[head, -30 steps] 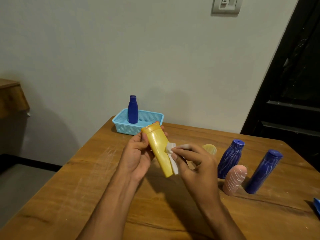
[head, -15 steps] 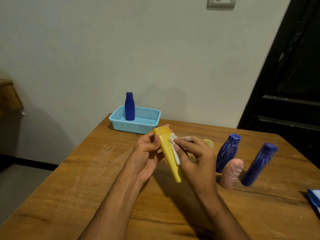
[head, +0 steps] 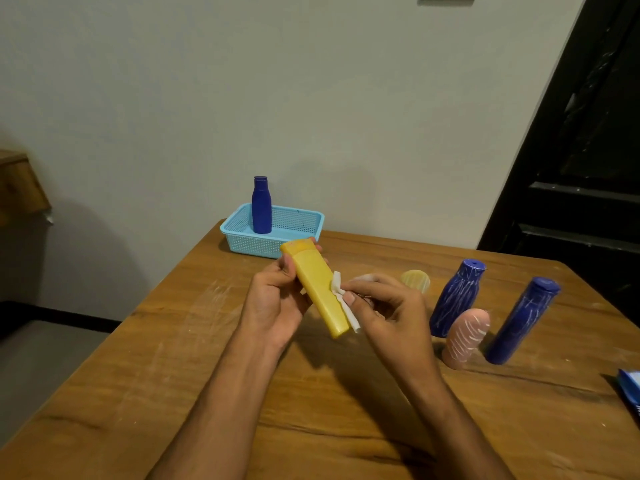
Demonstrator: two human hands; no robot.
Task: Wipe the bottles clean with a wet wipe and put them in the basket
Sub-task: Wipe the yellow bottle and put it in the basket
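Above the desk (head: 173, 393), the left hand (head: 273, 299) grips a yellow bottle (head: 317, 289), its long axis slanting from far-left cap to near-right base. The right hand (head: 388, 306) pinches a wet wipe (head: 341, 299) against its right side. The basket (head: 263, 242) lies beyond, nearer the left hand.

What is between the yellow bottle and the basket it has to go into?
Nothing visible. The yellow bottle, held by the left hand, has open air to the basket. A blue bottle stands at its left, with free space beside it.
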